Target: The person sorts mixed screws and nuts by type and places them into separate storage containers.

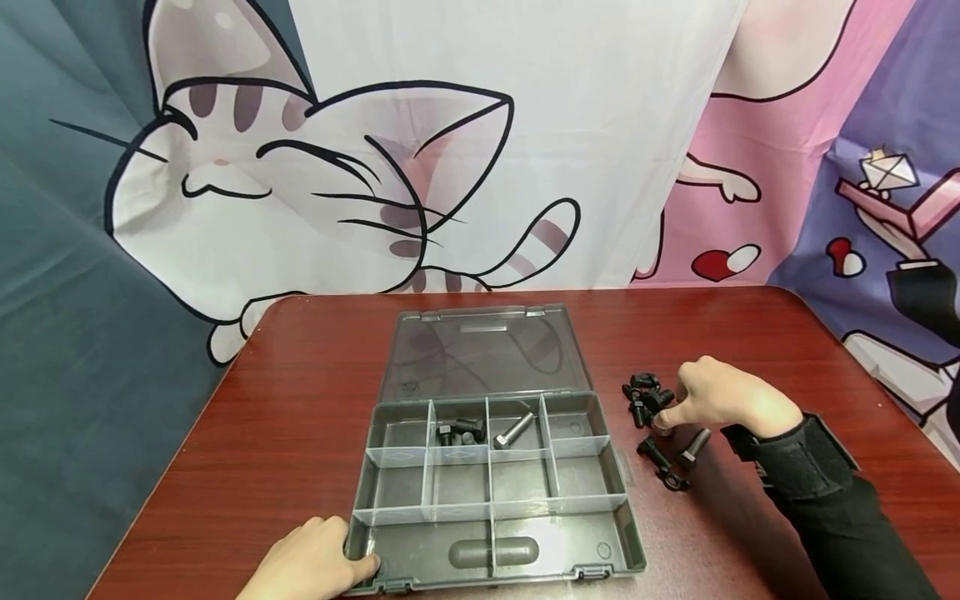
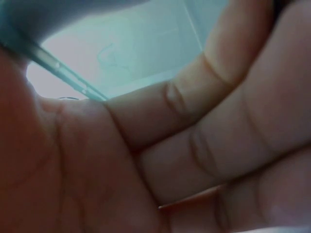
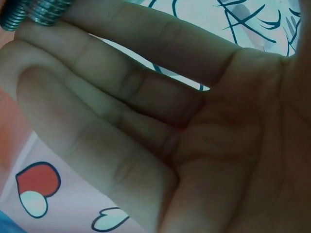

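Observation:
A grey plastic compartment box [image 1: 491, 483] lies with its see-through lid [image 1: 483, 354] folded back. My left hand [image 1: 309, 557] grips its near left corner, thumb over the rim. In the left wrist view, the curled fingers [image 2: 204, 136] fill the frame. My right hand [image 1: 723, 398] reaches down into black bolts [image 1: 647, 398] right of the box. Threaded bolt ends [image 3: 48, 10] show at its fingertips in the right wrist view; whether they are pinched is hidden. A silver bolt [image 1: 693, 448] and a black bolt [image 1: 654, 452] lie just below this hand.
Short black bolts [image 1: 461, 431] sit in one back-row compartment, and a long silver bolt [image 1: 514, 430] lies in the compartment to its right. A black nut [image 1: 672, 481] rests on the red-brown table [image 1: 262, 433]. Printed curtains [image 1: 600, 150] hang behind the table's far edge.

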A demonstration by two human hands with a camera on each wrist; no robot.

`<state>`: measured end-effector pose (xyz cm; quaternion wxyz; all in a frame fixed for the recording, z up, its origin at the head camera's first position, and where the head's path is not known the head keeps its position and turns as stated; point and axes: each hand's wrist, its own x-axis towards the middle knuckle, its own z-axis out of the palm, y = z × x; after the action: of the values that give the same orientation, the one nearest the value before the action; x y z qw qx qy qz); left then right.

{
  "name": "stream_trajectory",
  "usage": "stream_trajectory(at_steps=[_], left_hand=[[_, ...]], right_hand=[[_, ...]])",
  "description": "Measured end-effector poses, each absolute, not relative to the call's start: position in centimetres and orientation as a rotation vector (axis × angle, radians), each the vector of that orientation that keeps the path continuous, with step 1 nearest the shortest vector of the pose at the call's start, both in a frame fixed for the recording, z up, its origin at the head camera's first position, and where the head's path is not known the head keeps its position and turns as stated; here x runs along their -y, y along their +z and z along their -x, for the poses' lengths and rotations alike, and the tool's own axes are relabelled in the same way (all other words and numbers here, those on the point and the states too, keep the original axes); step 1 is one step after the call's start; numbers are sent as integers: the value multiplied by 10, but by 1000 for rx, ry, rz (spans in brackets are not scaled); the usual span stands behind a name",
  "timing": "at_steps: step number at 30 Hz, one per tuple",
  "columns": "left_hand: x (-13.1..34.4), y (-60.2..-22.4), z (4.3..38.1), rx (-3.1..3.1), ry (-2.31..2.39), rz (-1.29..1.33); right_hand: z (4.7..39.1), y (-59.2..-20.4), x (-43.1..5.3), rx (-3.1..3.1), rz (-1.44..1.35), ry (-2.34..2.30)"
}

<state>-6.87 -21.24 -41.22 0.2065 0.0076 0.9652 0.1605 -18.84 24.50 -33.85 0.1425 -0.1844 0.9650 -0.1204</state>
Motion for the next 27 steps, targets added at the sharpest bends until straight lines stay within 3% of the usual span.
stream_trajectory(at_steps=[27], left_hand=[[212,-412,68,-2708,435,-24]], right_hand=[[197,-325,-214,-2783,613,-357]])
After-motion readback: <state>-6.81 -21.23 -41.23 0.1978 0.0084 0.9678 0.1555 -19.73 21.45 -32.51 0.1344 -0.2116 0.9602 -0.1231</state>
